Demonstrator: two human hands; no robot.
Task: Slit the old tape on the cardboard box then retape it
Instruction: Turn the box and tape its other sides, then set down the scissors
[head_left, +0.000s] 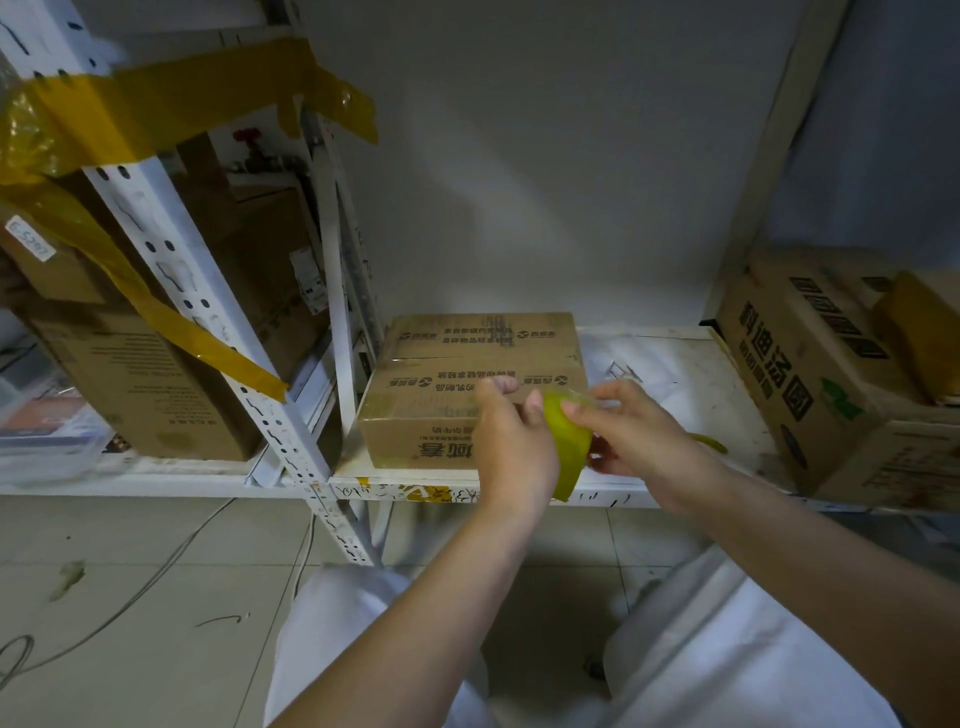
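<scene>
white shelf rack (291, 447), larger printed carton (810, 374)

I am looking at a plain pale wall (545, 156) filling the upper middle of the frame. White slotted metal shelving (291, 441) is standing at the left and running across the centre, with yellow-brown tape strips (171, 98) hanging from its uprights at upper left. A tiled floor (130, 597) is lying along the bottom left, cables (156, 582) trailing over it. Light is falling dimly.

The brown cardboard box (467, 374) lies flat on the white shelf in the middle of the frame. Its flaps are closed. A yellow tape roll (569, 447) is held up just right of it.
</scene>
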